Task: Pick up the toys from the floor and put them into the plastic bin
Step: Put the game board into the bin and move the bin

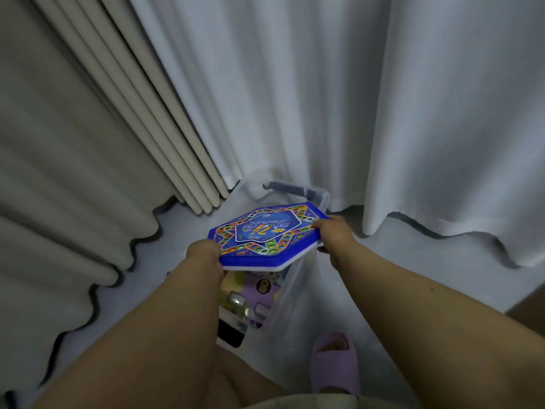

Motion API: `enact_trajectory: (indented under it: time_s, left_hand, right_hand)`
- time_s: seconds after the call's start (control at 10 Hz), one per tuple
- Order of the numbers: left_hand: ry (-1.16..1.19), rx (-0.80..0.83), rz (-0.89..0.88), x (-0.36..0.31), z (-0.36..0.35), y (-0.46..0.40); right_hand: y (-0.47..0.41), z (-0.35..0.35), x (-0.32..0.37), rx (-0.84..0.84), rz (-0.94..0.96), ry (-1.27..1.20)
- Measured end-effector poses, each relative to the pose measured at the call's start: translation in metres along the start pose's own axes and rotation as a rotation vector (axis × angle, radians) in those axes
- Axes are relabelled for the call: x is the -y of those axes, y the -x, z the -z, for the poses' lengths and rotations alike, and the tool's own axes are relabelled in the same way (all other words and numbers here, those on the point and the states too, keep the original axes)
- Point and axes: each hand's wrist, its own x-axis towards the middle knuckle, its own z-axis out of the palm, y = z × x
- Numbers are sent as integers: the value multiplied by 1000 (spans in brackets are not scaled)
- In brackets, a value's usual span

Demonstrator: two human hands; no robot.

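Blue hexagonal game board point(267, 236), one, gripped by two hands, left point(203, 250) and right point(334, 233), above one plastic bin point(295, 293).

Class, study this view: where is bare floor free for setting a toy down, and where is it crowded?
Bare grey floor lies right of the clear plastic bin, bordered by the white curtain; another patch lies between bin and beige curtain. Crowded: inside the bin, under the blue hexagonal game board both hands hold.

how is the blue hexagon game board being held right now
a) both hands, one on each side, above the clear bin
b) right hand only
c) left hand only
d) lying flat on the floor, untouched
a: the left hand and the right hand grip opposite edges of the blue hexagon game board, which is over the open clear plastic bin.
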Motion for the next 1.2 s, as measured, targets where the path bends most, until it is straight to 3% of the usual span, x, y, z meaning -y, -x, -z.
enact_trajectory:
  time_s: [0.4, 0.7, 1.0, 1.1, 1.2]
  left_hand:
    - [-99, 73, 14, -7, 28, 22]
    - [-455, 114, -30, 7, 39, 28]
    - [-543, 155, -49, 29, 39, 24]
    - [-580, 137, 53, 42, 42, -1]
    - [-631, 186, 52, 44, 41, -18]
  right_hand:
    - [15, -23, 4, -45, -15, -187]
    - [29, -18, 8, -15, 1, 193]
    - [18, -25, -2, 46, 125, 330]
    - [14, -33, -5, 43, 198, 355]
    - [5, -39, -13, -8, 271, 558]
